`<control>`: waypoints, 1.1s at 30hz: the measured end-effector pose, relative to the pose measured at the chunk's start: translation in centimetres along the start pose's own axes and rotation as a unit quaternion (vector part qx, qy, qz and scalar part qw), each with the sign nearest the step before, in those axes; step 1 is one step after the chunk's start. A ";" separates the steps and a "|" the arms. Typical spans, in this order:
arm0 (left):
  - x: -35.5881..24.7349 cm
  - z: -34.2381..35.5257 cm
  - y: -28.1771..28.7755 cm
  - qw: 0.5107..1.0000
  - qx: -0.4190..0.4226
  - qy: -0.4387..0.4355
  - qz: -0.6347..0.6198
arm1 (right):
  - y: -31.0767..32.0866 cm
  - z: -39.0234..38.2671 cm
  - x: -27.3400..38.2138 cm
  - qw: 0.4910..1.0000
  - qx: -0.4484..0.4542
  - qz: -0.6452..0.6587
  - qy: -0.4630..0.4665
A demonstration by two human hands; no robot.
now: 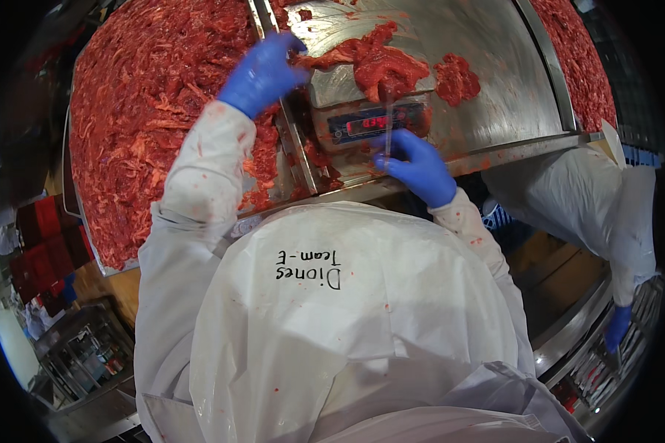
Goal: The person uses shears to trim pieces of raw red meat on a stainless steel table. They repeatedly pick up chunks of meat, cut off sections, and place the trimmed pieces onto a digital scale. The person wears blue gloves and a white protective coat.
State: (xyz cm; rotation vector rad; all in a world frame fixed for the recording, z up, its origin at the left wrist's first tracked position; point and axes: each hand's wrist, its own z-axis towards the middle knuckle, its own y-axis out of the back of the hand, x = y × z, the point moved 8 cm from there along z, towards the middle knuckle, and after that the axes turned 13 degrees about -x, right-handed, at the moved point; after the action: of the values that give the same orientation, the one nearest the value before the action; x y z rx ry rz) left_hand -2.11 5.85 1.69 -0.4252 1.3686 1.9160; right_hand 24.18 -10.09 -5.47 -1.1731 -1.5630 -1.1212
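Note:
My left hand (262, 74), blue-gloved and slightly blurred, has curved, parted fingers at the left end of red meat pieces (391, 70) lying on a steel scale (332, 88) with a lit display. My right hand (421, 166), also blue-gloved, is closed on a thin knife (388, 136), held upright in the picture in front of the scale, its upper end by the meat. A separate meat piece (457, 77) lies right of the scale on the steel work surface (510, 88).
A large heap of cut meat (148, 88) fills the left side, beyond a metal divider (299, 151). More meat (576, 59) lies at far right. A co-worker in white (569, 192) stands at right, a blue-gloved hand (617, 325) low over metal equipment. Red containers (33, 258) sit at left.

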 end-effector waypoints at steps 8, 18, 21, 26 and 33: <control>-2.4 -5.0 -0.9 0.999 0.024 -0.001 -0.024 | -0.9 3.4 4.1 0.972 0.173 0.100 -0.125; -2.9 -8.4 -0.6 0.973 0.095 0.134 -0.160 | -5.0 5.9 4.2 0.959 0.168 0.127 -0.190; -2.4 -8.7 0.1 0.970 0.078 0.137 -0.187 | -5.1 3.8 3.8 0.951 0.195 0.095 -0.220; -6.2 -10.3 -2.0 0.975 0.174 0.019 -0.139 | -6.4 6.7 6.5 0.930 0.178 0.228 -0.228; -3.3 -10.6 0.0 0.967 0.152 0.115 -0.171 | -7.3 3.9 4.6 0.920 0.200 0.199 -0.273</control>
State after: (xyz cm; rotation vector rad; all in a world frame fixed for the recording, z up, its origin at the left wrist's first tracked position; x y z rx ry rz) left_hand -1.35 -5.06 -0.22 -0.6965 1.5896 1.3837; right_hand 15.69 -6.50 -3.11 -1.4960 -1.7387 -0.1863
